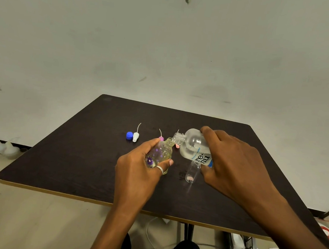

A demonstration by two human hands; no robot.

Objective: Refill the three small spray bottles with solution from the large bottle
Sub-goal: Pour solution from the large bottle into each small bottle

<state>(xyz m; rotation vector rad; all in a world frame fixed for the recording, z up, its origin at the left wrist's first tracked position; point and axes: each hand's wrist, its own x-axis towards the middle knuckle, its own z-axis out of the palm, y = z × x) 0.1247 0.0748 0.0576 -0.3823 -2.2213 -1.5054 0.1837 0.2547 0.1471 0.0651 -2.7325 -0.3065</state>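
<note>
Item: large bottle (194,146), clamped in my right hand (232,162), tipped so its neck meets the mouth of the flowered spray bottle (161,152). My left hand (138,170) wraps that bottle, angling it for pouring above the table (82,158). Empty vial (191,172) waits beneath.

Two hands, the left hand (138,170) and the right hand (232,162). One large bottle (195,147). Two small bottles: a flowered one (161,154) and a clear one (191,172). Three spray tops: white (135,136), pink (161,138), and a third (177,145). One blue cap (129,135). One counter (82,158).
</note>
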